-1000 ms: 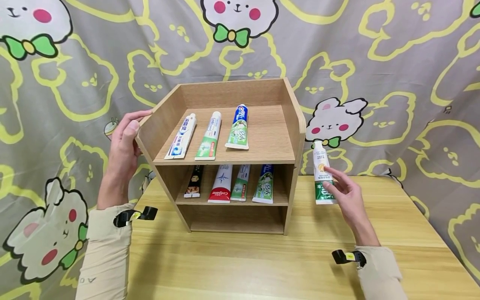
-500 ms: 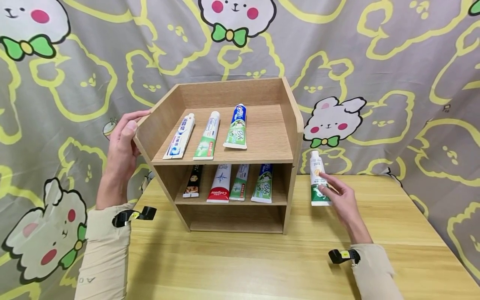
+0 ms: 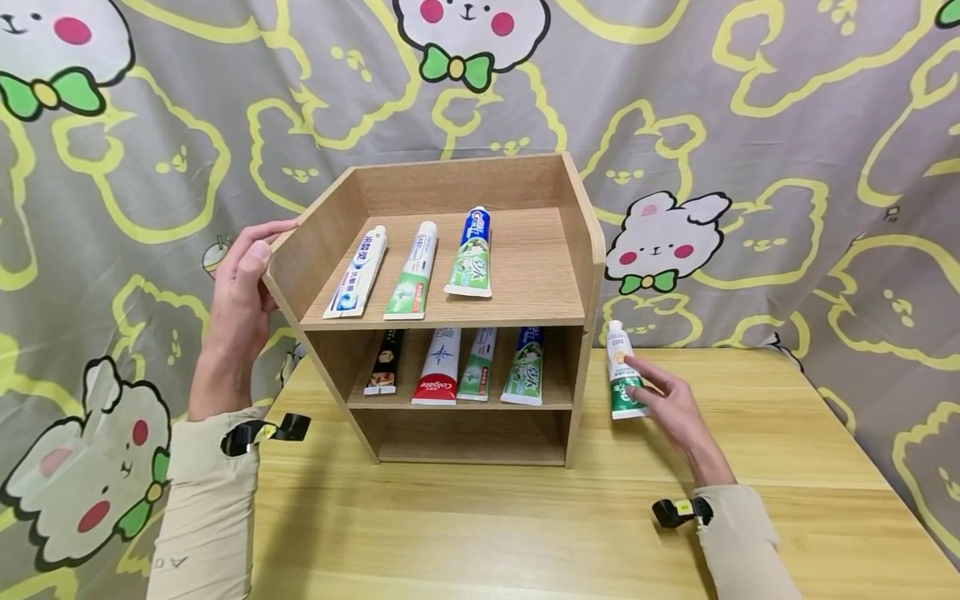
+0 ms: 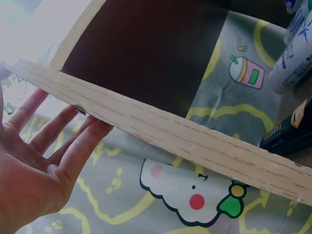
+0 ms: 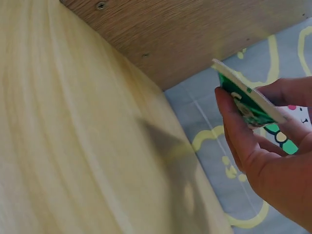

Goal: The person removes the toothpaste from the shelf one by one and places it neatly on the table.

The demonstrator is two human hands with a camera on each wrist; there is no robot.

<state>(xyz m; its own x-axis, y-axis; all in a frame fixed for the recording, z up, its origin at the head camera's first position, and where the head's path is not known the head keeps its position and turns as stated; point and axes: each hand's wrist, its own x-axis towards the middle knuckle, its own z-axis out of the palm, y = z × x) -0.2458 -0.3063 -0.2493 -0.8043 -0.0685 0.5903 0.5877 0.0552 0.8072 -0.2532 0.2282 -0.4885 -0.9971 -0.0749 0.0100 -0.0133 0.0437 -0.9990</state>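
While head view hides it, tube (image 5: 248,105) crimp (flat) shows.

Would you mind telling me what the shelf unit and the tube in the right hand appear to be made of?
Shelf unit: looks like wood-grain laminated board with a matte finish; the left wrist view shows a pale striped cut edge, and the right wrist view a screw head.
Tube: probably soft plastic, glossy and printed, with a flat crimped end pinched by the right hand.

Right hand (image 3: 671,404) has dropped lower and moved left toward the shelf (image 3: 592,250), carrying the green-and-white toothpaste tube (image 3: 622,371) down with it; the tube now sits nearer the tabletop (image 3: 787,433), just beside the shelf's right wall.
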